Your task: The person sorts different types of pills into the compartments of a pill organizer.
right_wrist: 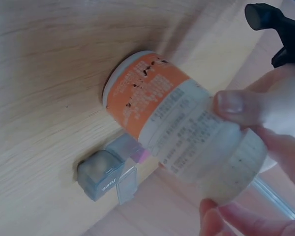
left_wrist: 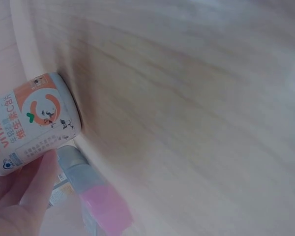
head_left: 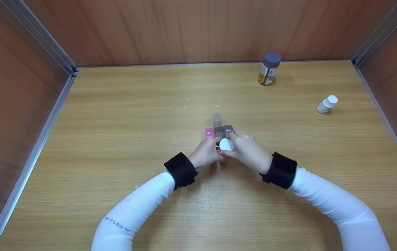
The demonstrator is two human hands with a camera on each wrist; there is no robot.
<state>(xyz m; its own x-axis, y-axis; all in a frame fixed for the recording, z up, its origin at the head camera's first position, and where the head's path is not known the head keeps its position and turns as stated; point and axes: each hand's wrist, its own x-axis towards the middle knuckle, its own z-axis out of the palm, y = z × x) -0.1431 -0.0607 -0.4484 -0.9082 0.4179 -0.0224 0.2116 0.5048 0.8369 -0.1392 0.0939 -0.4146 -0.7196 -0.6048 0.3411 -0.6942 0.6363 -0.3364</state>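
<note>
A white bottle with an orange vitamin C label is upright between both hands, its base right at the table. My left hand grips the bottle's body, its fingers against the label in the left wrist view. With thumb and fingers, my right hand pinches the bottle's white cap. Just beyond the hands stands a small pill organizer with a pink compartment, a grey compartment and a darker compartment. The grey compartment's clear lid is flipped back.
A brown bottle with a dark purple lid stands near the back wall. To the right is a small white bottle. Several tiny white bits lie beyond the organizer. Wood panels enclose the table at the back and sides.
</note>
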